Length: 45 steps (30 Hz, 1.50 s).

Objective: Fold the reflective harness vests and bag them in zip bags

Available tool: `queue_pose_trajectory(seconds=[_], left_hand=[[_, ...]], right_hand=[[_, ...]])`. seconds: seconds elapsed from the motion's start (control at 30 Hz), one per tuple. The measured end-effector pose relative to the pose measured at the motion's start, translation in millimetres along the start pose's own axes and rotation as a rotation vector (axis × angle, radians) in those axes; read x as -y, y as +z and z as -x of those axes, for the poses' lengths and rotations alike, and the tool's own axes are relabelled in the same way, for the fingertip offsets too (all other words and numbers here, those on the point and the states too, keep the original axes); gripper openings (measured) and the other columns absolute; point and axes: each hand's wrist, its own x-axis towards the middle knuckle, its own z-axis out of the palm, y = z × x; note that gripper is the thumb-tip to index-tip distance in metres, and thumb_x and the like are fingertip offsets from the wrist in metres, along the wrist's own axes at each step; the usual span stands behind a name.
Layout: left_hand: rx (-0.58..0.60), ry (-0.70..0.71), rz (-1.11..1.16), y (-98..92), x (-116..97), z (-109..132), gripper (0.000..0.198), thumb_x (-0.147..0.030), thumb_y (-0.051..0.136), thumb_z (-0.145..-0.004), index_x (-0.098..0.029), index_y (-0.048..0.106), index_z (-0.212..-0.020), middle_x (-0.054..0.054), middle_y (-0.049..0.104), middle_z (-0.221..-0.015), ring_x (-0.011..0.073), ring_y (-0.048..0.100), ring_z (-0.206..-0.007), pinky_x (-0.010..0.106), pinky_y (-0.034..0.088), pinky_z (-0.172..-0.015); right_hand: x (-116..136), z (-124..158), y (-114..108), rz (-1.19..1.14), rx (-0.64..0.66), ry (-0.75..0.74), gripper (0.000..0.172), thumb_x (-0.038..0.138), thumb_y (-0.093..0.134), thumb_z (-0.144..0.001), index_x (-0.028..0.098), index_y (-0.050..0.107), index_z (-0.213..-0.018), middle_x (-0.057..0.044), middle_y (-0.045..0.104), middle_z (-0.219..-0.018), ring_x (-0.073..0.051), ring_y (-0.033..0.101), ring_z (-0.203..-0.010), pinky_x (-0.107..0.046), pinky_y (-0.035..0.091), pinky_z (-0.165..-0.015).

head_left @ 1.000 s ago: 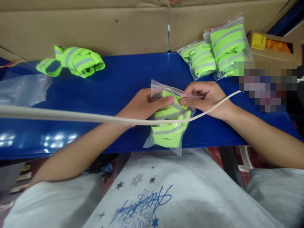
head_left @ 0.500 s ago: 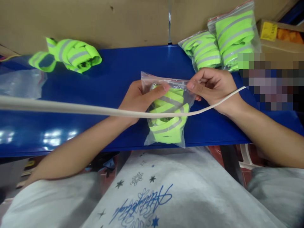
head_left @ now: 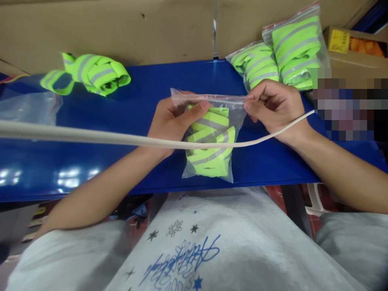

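Two broad surfaces take up most of the view: the blue counter [head_left: 121, 161] and a cardboard wall [head_left: 121, 32] standing along the counter's far edge. A white cable [head_left: 91, 137] hangs across above the counter from left to right, passing in front of both wrists. At the counter's far right corner, two packed bags [head_left: 257, 66] of green reflective bands lean against the cardboard, likely set there to keep them out of the working space. At the counter's far left lie a loose band [head_left: 91, 72] and some empty bags [head_left: 27, 107], within reach of the left arm. Over the middle of the counter, toward its near edge, is the clear bag [head_left: 212, 141], stuffed with folded bands; its bottom seems to rest on the counter while its top is lifted. The left hand [head_left: 169, 123] is closed on the bag's upper left, thumb across the front and the other fingers hidden behind it, which steadies the bulky contents. The right hand [head_left: 275, 107] pinches the bag's upper right corner, its fingers [head_left: 250, 104] narrowed tight on the plastic. Held at both ends this way, the bag's top strip [head_left: 212, 97] runs taut and level between the two hands, and the bands sit below the fingers, clear of the strip.
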Motion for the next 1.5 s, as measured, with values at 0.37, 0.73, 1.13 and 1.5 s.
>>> queue_pose_trajectory(seconds=[0.37,0.73,1.13,1.5], left_hand=[[0.079,0.006,-0.014,7.2,-2,7,0.021,-0.045,0.089,-0.088,-0.025,0.085,-0.091,0.003,0.075,-0.095,0.0190,0.069,-0.094,0.031,0.054,-0.084],[0.130,0.007,-0.078,9.5,-2,12,0.028,-0.049,0.087,-0.089,-0.022,0.081,-0.094,0.005,0.076,-0.097,0.0208,0.071,-0.097,0.031,0.057,-0.084],[0.252,0.025,-0.139,13.4,-7,15,0.031,-0.049,0.083,-0.092,-0.019,0.083,-0.101,0.007,0.079,-0.099,0.0203,0.071,-0.089,0.031,0.058,-0.079],[0.291,-0.053,-0.131,15.8,-4,15,0.028,-0.047,0.083,-0.090,-0.021,0.084,-0.100,0.005,0.080,-0.099,0.0219,0.074,-0.091,0.033,0.062,-0.084]], right_hand=[[3,2,4,0.006,0.076,0.108,0.041,0.058,0.085,-0.087,0.025,0.062,-0.081,0.002,0.054,-0.067,-0.013,0.046,-0.056,-0.030,0.034,-0.052],[2,4,6,0.059,0.128,0.130,0.036,0.057,0.081,-0.091,0.026,0.066,-0.085,0.001,0.056,-0.071,-0.015,0.049,-0.063,-0.031,0.039,-0.056],[10,4,12,-0.044,0.179,0.124,0.035,0.049,0.088,-0.086,0.023,0.066,-0.081,0.003,0.056,-0.066,-0.011,0.048,-0.058,-0.029,0.041,-0.056],[10,3,10,-0.009,0.265,0.174,0.032,0.044,0.087,-0.088,0.021,0.068,-0.079,0.002,0.059,-0.068,-0.009,0.050,-0.058,-0.026,0.038,-0.051]])
